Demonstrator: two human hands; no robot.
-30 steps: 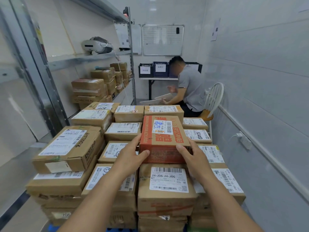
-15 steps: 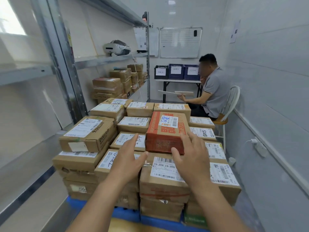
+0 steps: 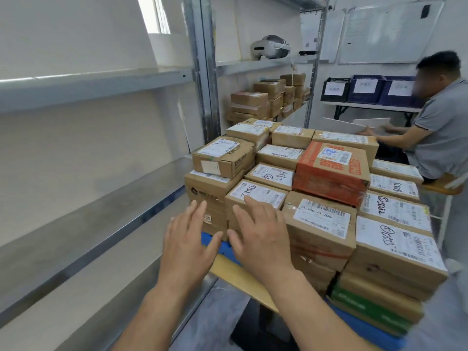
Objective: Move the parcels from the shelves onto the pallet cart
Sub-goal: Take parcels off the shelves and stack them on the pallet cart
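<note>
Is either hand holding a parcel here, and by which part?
Nothing is held. The left hand and right hand are both open, fingers spread, in front of the stacked parcels; neither grips one.

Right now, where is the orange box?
In the head view, the orange box sits atop the parcel stack, right of centre, just behind the J4-J06 parcel.

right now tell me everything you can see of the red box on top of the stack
The red box is orange-red printed cardboard with pale lettering along its edges and a white barcode label, scribbled in blue, on top. It looks closed, lies flat and sits on top of the load, its near end resting on the brown J4-J06 parcel. Neither the left hand nor the right hand touches it.
</note>
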